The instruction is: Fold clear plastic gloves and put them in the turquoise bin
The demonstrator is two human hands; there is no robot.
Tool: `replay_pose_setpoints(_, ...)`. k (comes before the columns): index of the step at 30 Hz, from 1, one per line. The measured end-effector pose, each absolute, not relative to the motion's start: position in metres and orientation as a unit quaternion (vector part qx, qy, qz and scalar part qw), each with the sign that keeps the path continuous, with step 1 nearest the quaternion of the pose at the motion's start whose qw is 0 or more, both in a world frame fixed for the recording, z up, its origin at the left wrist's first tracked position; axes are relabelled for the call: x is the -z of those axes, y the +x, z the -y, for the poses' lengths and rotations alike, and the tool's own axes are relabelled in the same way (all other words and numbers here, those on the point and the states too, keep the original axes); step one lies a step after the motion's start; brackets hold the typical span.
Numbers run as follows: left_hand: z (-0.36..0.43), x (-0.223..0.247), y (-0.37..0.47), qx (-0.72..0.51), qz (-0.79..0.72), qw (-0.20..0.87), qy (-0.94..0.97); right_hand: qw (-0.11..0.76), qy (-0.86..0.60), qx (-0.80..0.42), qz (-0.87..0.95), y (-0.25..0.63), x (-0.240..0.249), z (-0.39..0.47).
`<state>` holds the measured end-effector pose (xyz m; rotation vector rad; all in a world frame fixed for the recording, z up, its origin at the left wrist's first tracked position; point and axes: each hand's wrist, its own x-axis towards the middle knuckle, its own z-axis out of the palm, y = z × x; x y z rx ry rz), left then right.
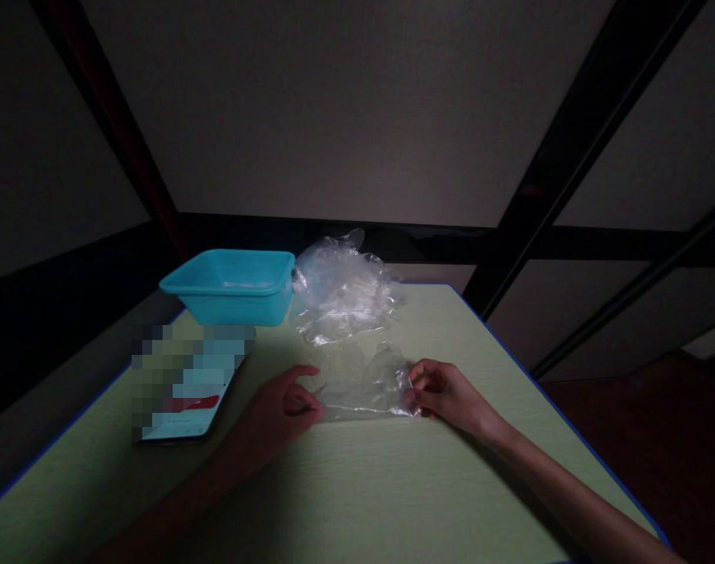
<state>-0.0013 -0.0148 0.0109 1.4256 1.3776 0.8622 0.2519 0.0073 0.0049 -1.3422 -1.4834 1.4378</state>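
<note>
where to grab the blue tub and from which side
Probably take the tub by its rim, at the near edge right of the phone, coming from the near side: it juts beyond sloping walls, giving something to hook under. The tub stands upright, and crumpled plastic crowds its right end.

I see a turquoise basin (pixel 240 307) at the worktop's far left corner; nearer me, along the left edge, I make out a phone (pixel 207 384) with its screen lit, part of it lost in blocky pixels; beyond the far edge I get a dim panelled wall (pixel 334 102); past the right edge, a dark reddish floor (pixel 644 446).
</note>
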Motion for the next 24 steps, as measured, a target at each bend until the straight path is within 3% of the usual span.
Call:
replay_pose_setpoints(13,0.028,0.004,0.009,-0.439,-0.579,0.365,0.582,0.327,-0.534,-0.443,0.642,0.247,-0.001,0.001)
replay_pose_setpoints(24,0.035,0.010,0.011,-0.440,-0.560,0.367,0.598,0.345,-0.540,-0.404,0.652,0.247,0.002,0.003)
